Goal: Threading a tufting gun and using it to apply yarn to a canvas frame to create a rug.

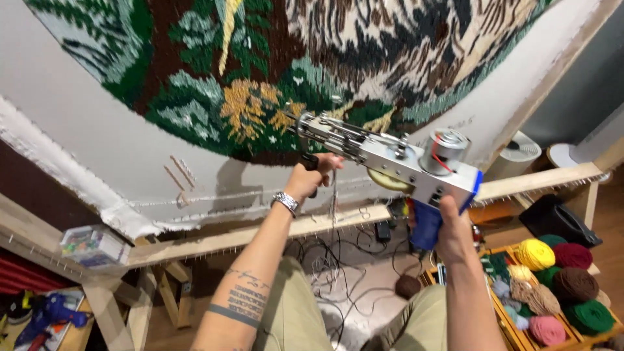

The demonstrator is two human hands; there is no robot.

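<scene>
A silver tufting gun [383,156] with a blue grip points its needle at the lower edge of a tufted rug design [260,84] of green, brown, yellow and white yarn on stretched white cloth [84,130]. My right hand [448,227] is wrapped around the gun's blue rear handle. My left hand [312,177], with a metal watch on the wrist, grips the black front handle under the gun's nose. Strands of yarn hang down below the left hand.
The cloth is stretched on a wooden frame [227,237]. A clear box of small coloured items [91,246] sits on the frame at left. A wooden crate of yarn balls [552,286] stands at lower right. Cables lie on the floor [351,273].
</scene>
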